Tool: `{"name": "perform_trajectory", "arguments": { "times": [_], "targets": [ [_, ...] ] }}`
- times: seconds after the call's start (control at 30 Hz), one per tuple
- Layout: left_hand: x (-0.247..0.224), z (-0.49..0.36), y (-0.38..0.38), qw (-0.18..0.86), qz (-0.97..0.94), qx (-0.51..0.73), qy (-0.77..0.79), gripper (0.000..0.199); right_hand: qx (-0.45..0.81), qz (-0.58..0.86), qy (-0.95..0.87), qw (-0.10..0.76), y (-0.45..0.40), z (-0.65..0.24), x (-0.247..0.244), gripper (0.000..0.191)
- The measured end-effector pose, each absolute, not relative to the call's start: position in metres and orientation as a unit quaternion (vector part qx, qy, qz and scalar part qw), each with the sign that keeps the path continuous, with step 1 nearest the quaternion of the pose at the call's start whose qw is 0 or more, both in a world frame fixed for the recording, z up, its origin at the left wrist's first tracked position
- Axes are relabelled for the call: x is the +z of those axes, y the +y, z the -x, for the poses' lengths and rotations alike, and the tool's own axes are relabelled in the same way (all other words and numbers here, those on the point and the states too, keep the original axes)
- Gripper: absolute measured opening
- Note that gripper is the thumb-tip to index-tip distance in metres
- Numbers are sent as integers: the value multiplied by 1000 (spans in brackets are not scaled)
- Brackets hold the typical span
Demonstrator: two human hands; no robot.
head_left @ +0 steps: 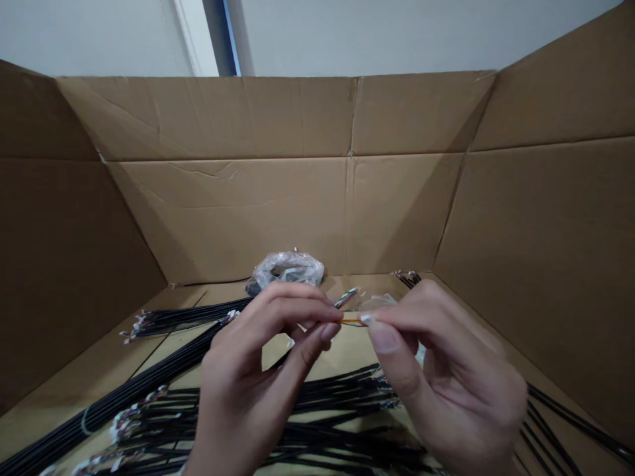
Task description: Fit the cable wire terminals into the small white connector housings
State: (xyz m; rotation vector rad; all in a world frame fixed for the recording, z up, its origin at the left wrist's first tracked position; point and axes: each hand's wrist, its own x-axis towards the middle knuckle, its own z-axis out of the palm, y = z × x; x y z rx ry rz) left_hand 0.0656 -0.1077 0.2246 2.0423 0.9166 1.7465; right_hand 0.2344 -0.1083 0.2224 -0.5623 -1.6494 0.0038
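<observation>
Our left hand (pixel 238 370) pinches an orange wire (pixel 350 320), our right hand (pixel 456 363) a white connector (pixel 367 319); tugging hard, we might part them.

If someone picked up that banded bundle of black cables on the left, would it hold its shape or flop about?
The bundle of black cables would probably stay fairly stiff near the pale band, which gathers many strands side by side. It may feel weighty, given how many cables it has. Its far end might splay, since no second band shows there.
</observation>
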Motion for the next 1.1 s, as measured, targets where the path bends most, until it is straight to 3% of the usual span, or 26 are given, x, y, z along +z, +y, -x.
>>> {"name": "perform_trajectory", "arguments": {
  "times": [0.27, 0.83, 1.1],
  "targets": [
    [225, -73, -110, 213, -633, 653, 356, 23, 151, 339, -669, 644, -109, -239, 224, 9],
    [224, -72, -105, 253, -628, 643, 358, 18, 103, 319, -689, 642, -111, -234, 223, 13],
    [227, -71, -103, 274, -594, 666, 358, 17, 218, 370, -682, 593, -109, -230, 227, 13]
  ]
}}
